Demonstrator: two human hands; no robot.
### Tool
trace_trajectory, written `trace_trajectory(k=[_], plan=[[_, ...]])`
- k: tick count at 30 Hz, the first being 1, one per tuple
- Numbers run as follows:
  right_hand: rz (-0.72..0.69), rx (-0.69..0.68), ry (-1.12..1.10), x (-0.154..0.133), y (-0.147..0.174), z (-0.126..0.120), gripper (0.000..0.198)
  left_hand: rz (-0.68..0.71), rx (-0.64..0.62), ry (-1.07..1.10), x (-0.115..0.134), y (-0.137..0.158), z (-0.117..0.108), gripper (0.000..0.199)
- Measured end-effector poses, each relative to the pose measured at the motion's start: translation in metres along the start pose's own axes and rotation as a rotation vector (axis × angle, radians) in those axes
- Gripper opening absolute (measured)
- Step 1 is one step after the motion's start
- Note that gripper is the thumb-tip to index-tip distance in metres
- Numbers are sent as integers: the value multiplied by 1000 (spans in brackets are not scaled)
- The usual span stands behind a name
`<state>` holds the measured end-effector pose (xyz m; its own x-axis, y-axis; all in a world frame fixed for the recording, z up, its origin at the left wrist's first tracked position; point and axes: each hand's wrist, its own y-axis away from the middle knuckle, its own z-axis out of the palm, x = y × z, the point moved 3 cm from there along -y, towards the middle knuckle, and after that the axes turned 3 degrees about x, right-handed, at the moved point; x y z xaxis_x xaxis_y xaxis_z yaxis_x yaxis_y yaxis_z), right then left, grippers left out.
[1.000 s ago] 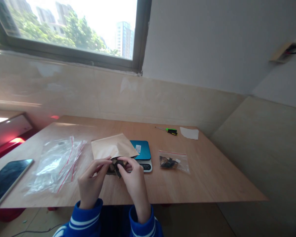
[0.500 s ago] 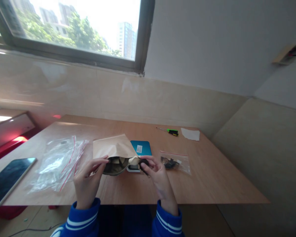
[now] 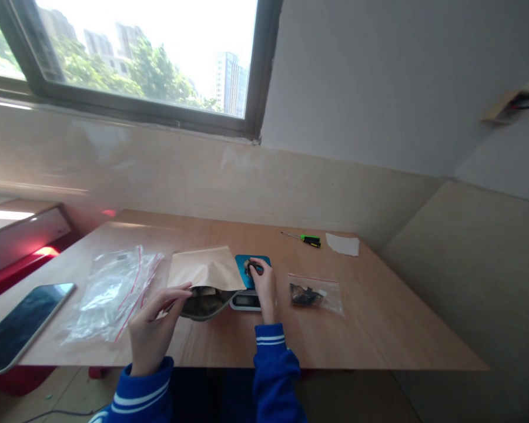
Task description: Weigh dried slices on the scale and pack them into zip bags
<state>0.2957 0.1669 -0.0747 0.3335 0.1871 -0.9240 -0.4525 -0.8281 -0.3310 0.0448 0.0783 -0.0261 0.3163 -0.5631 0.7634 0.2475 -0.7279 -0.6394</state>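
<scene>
Two hands on the go: the left hand (image 3: 156, 329) has thumb and fingers pinched together on the left side of the bag (image 3: 207, 267), whose open mouth faces the near side. The right hand (image 3: 264, 285) has its fingertips clamped on a dark piece (image 3: 248, 266) over the blue top of the scale (image 3: 245, 302). Can't tell if it's one bit or a few, or if it's touching down.

Looks to me like it's being set on the scale, so: go for the middle of the blue bit, lower it gently, then get the fingers fully clear before trusting the display. Also watch the bag's right corner. It overlaps the scale's left side from this angle, can't tell if it's actually leaning on it, but I'd ease it left so it doesn't mess with the reading. Hold that mouth level too, or stuff could spill. Zip bag (image 3: 308, 294) on the right is well out of the way.
</scene>
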Motion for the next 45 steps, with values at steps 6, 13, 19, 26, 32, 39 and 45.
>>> trace_trajectory(k=[6, 13, 19, 26, 32, 39, 45], plan=[[-1, 105, 139, 12, 10, -23, 42, -2, -23, -2, -4, 1, 3, 4], [15, 165, 289, 16, 13, -26, 27, 4, -20, -15, -2, 1, 5, 4], [9, 175, 373, 4, 18, -19, 36, -11, -18, -12, -2, 0, 4, 6], [-92, 78, -2, -52, 43, -49, 26, -25, -7, -15, 2, 1, 7, 7], [-77, -627, -293, -118, 81, -40, 25, -61, 20, 18, 4, 4, 17, 4], [-288, -670, 199, -125, 104, 11, 40, -55, 30, 55, 4, 9, 20, 4], [-319, -632, 453, -121, 92, 52, 35, -94, 63, 62, 2, 9, 15, 12]])
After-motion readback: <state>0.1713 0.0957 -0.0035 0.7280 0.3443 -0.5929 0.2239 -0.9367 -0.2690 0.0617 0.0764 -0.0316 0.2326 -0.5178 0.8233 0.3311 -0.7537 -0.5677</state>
